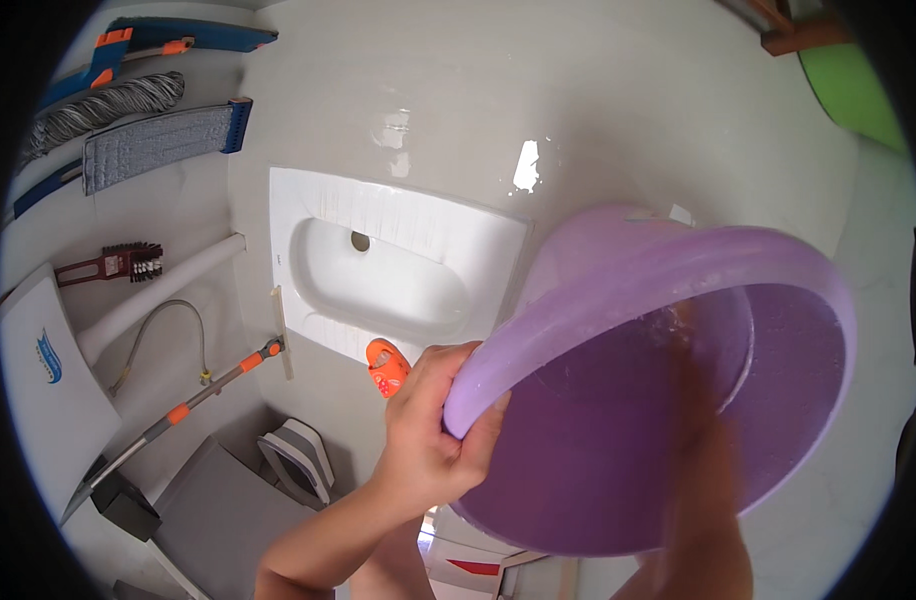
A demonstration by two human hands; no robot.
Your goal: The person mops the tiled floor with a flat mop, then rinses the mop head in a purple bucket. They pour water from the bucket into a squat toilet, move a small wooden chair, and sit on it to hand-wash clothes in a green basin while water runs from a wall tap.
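Note:
A large purple plastic tub [788, 259] is tilted in front of me, its open mouth towards the camera. The fingers of my left hand [447, 427] are closed around its rim on the left side. My right hand [683, 322] reaches down inside the tub, blurred; whether it holds anything cannot be made out. Something wet or clear, perhaps water, glistens near its fingers. Beyond the tub's left side lies a white ceramic squat toilet [383, 277] set in the floor. An orange slipper [387, 367] on a foot is just left of my left hand.
Mops [158, 142] and a dark red brush [113, 264] hang on the left wall. A squeegee [282, 330] with a long pole leans beside the toilet, near a white cistern [53, 375]. A grey bin [300, 457] stands below. Wet patches [528, 166] shine on the floor.

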